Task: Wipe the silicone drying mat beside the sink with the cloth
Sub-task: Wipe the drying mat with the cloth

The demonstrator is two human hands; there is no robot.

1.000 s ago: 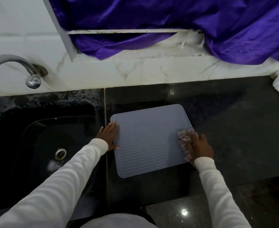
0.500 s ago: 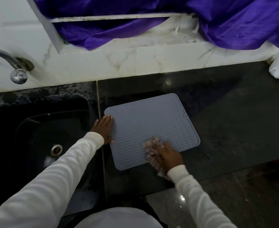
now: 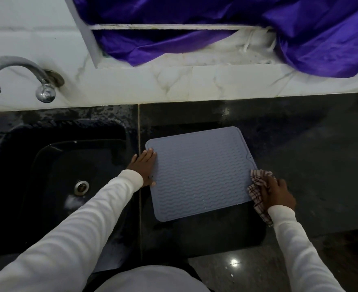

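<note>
On dark speckled stone, left hand (image 3: 143, 167) flattens ribbed grey mat (image 3: 199, 173); right hand (image 3: 276, 191) clutches checked cloth (image 3: 258, 186).

Dim, cool indoor light falls on the scene — the white marble wall (image 3: 195, 85) beyond the left hand (image 3: 143, 168) is brightest, while the black sink (image 3: 53, 186) beside it sinks into near-darkness. A pinpoint glare glints on the dark counter (image 3: 234, 262) below the right hand (image 3: 276, 193). Wide-angle distortion bows the edges — the tap (image 3: 15, 74) and purple cloth (image 3: 216, 22) smear softly.
</note>
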